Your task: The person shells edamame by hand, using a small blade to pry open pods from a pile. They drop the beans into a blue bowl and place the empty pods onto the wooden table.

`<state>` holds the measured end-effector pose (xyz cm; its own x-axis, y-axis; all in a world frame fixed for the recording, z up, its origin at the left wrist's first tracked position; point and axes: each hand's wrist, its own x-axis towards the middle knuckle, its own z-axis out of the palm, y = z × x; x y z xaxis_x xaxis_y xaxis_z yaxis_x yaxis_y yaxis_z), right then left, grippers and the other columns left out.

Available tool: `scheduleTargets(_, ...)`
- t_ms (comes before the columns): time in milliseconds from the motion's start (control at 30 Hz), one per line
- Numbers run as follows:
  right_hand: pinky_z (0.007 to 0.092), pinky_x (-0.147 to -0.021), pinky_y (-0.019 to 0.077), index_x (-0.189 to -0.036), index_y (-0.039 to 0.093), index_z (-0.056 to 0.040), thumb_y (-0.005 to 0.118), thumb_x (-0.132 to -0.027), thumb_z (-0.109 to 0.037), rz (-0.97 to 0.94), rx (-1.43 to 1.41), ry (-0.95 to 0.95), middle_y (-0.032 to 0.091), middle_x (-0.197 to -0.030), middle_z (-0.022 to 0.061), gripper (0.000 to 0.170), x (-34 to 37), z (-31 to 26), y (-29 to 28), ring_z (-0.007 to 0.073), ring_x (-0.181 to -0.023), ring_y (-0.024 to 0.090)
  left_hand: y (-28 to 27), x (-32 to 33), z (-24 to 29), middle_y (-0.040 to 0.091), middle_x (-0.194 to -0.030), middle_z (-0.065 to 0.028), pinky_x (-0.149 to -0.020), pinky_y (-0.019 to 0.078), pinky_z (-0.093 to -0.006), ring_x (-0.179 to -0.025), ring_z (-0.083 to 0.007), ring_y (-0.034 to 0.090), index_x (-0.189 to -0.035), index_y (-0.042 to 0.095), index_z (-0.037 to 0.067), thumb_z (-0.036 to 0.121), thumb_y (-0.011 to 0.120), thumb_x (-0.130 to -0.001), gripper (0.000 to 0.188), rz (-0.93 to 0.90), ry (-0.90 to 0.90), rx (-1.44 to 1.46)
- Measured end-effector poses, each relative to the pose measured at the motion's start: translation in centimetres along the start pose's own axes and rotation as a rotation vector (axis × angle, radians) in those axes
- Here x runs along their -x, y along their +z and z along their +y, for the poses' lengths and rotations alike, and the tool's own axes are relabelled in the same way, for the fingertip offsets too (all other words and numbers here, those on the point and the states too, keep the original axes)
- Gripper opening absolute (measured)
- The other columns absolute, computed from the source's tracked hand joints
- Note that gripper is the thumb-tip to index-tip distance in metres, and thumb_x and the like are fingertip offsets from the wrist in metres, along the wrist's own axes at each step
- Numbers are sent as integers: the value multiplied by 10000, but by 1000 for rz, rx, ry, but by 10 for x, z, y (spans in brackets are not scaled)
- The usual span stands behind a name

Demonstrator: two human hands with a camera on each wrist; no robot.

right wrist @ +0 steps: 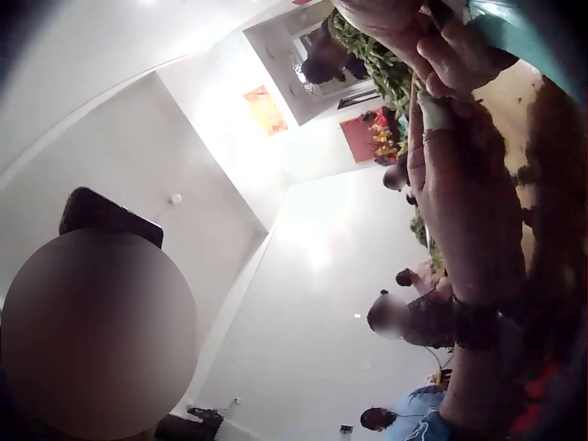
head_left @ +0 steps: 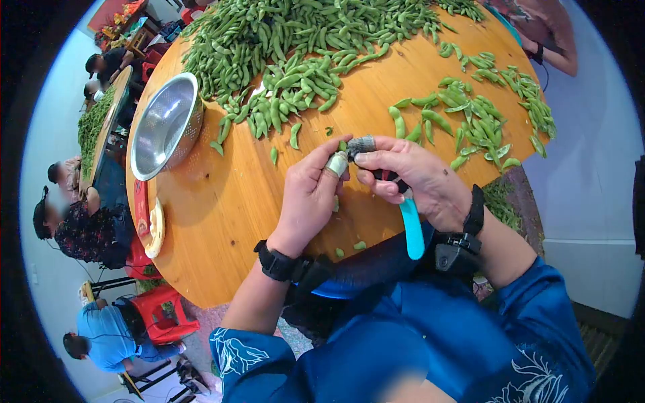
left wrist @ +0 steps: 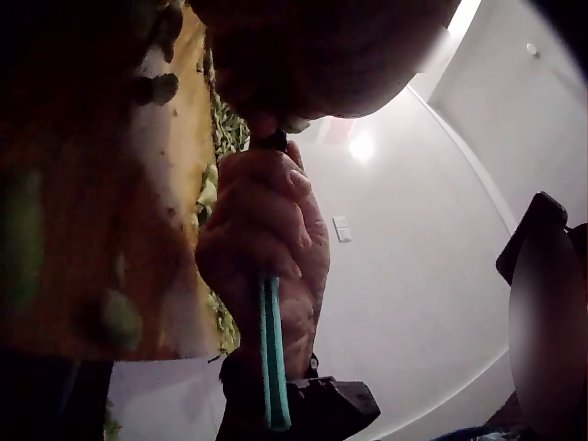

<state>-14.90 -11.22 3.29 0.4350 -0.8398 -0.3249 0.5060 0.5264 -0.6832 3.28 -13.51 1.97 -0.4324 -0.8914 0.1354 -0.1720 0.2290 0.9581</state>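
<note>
My left hand [head_left: 306, 191] pinches a small green bean pod [head_left: 342, 146] between thumb and index finger, above the near side of the table. A pale cover wraps the left thumb. Meeting it fingertip to fingertip, my right hand [head_left: 430, 178] grips a tool with a turquoise handle [head_left: 412, 232], which points down towards my body; the tool's working end is hidden by the fingers. A grey ribbed cover sits on the right index finger. In the left wrist view, the turquoise handle [left wrist: 273, 358] sticks out below the curled right fingers.
A large heap of bean pods [head_left: 289, 40] covers the far side of the round wooden table [head_left: 235, 248]. Smaller pods [head_left: 480, 121] lie scattered at right. A metal colander [head_left: 164, 127] stands at the left edge. Loose beans [head_left: 360, 245] lie by the near edge. People sit further left.
</note>
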Motion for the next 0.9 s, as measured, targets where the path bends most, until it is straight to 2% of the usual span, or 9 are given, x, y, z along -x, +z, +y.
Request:
scheduleTargets(167, 149, -368, 335, -976, 589, -64, 523, -916, -139, 32, 96, -22, 537, -676, -29, 117, 0, -1, 4, 15, -451, 440, -1, 0, 1, 535, -739, 15, -508, 367, -183, -569, -38, 439, -1217, 543, 17, 100, 411, -963, 297, 2, -55, 198)
scheduleTargets(233, 149, -372, 335, -970, 597, -60, 519, -916, -140, 36, 133, -28, 541, -676, -31, 124, 2, -3, 6, 14, -455, 444, -2, -1, 4, 543, -764, 21, -494, 334, -167, -558, -30, 411, -1224, 525, 20, 137, 381, -980, 308, -10, -169, 373)
scheduleTargets(433, 153, -395, 347, -1011, 625, -76, 548, -902, -160, 109, 298, -108, 565, -681, -34, 158, -1, -5, 7, 14, -478, 470, -2, -4, 7, 572, -800, 2, -483, 321, -157, -553, -32, 422, -1246, 489, 28, 161, 407, -976, 312, -35, -247, 670)
scheduleTargets(500, 161, -418, 356, -1016, 639, -78, 560, -897, -156, 192, 551, -208, 563, -676, -37, 163, 0, -3, 13, 14, -489, 470, -3, -4, 0, 592, -830, -4, -507, 358, -159, -584, -38, 467, -1234, 496, 28, 163, 422, -973, 303, -58, -191, 581)
scheduleTargets(600, 165, -434, 361, -1031, 648, -74, 556, -900, -142, 199, 590, -243, 559, -667, -43, 174, 2, 1, 16, 15, -490, 462, -5, -4, -2, 620, -879, -21, -537, 413, -170, -637, -51, 533, -1196, 509, 28, 164, 442, -969, 273, -74, -133, 488)
scheduleTargets(667, 162, -433, 356, -1047, 645, -75, 550, -904, -137, 223, 533, -269, 558, -668, -45, 182, 7, 4, 22, 14, -486, 455, -5, -3, -2, 627, -898, -33, -542, 430, -179, -659, -59, 554, -1171, 515, 28, 163, 448, -968, 252, -67, -133, 485)
scheduleTargets(733, 159, -431, 351, -1063, 642, -77, 544, -907, -132, 249, 475, -296, 556, -668, -48, 192, 12, 6, 25, 13, -482, 447, -3, -3, -2, 634, -907, -59, -543, 443, -191, -679, -79, 572, -1140, 521, 27, 166, 464, -966, 230, 96, -136, 493)
scheduleTargets(833, 152, -422, 332, -1082, 630, -71, 538, -910, -117, 326, 364, -401, 556, -669, -44, 201, 18, 5, 16, 10, -477, 439, -4, -7, -6, 642, -908, -77, -545, 448, -199, -678, -96, 578, -1103, 541, 26, 174, 492, -957, 214, 160, -140, 670)
scheduleTargets(900, 146, -409, 313, -1098, 618, -60, 534, -910, -104, 360, 380, -420, 556, -666, -32, 210, 19, 5, 6, 7, -465, 428, -3, -7, -3, 632, -882, -68, -546, 444, -200, -669, -96, 568, -1095, 551, 26, 185, 503, -954, 217, 140, -147, 642)
